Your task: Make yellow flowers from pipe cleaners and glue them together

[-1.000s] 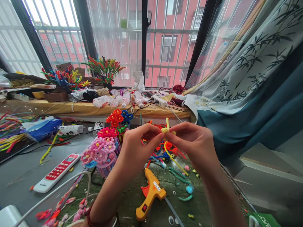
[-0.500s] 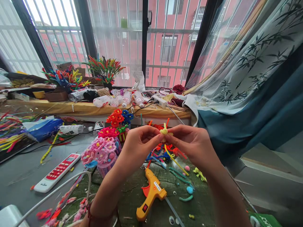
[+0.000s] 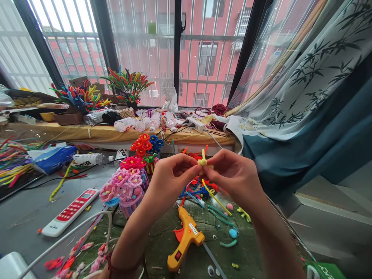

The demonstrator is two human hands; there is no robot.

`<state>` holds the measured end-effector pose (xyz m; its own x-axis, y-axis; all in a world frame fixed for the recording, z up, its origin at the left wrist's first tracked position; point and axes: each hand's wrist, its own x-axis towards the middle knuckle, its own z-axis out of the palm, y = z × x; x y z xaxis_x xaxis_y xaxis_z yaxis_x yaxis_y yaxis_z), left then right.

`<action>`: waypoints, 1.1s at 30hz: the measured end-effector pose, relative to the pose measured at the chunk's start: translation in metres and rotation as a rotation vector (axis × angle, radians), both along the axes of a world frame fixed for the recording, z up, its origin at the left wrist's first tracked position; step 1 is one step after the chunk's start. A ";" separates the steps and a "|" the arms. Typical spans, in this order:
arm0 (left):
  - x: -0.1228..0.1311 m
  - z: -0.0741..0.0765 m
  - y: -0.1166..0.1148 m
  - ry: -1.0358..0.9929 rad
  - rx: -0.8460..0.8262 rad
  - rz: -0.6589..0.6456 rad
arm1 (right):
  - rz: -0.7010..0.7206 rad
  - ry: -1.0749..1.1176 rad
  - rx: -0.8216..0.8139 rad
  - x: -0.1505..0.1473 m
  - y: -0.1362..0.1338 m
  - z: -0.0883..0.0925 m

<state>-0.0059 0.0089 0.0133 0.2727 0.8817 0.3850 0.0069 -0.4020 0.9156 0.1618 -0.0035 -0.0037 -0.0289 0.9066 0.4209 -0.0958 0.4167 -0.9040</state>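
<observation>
At the far left corner of the desk (image 3: 23, 215), coloured fuzzy stems (image 3: 13, 170) are heaped, with a blue packet (image 3: 56, 158) set beside them. Nearer the left edge, a white remote control (image 3: 71, 213) with red keys is laid at a slant. A clear bottle (image 3: 88, 159) is laid on its side towards the far edge. To the right of these, pink fuzzy flowers (image 3: 126, 184) are gathered in a bunch, and red flowers (image 3: 142, 144) are seen behind them.

The left hand (image 3: 170, 178), with a dark band worn at its wrist, is raised over the middle of the desk; its thumb and finger are pinched narrow on a pale yellow fuzzy piece (image 3: 202, 162). Below, an orange glue gun (image 3: 184, 237) is laid towards the near edge. The yellow piece is held clear of the desk, between both hands, with a short end pointed upward; coloured scraps are strewn under it. From the right, the same piece is gripped by thumb and finger of the right hand (image 3: 236, 174). Beneath that hand, a yellow stem (image 3: 216, 197), teal strips (image 3: 222, 217) and a blue pom-pom (image 3: 233, 233) are scattered. By the near right corner, a green box (image 3: 325, 270) is partly shown.
</observation>
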 end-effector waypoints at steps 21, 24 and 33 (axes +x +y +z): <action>0.002 -0.009 -0.005 0.360 0.990 0.325 | 0.024 0.135 -0.045 -0.003 -0.004 0.006; 0.002 -0.009 -0.005 0.348 1.048 0.323 | 0.084 0.167 -0.068 0.000 -0.003 0.007; -0.002 -0.008 -0.006 0.340 1.090 0.265 | 0.184 0.167 -0.080 0.006 -0.002 0.006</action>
<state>-0.0078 0.0031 0.0054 0.3642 0.1752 0.9147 0.3860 -0.9222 0.0230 0.1680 -0.0060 0.0020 -0.1322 0.9233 0.3605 -0.3140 0.3060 -0.8988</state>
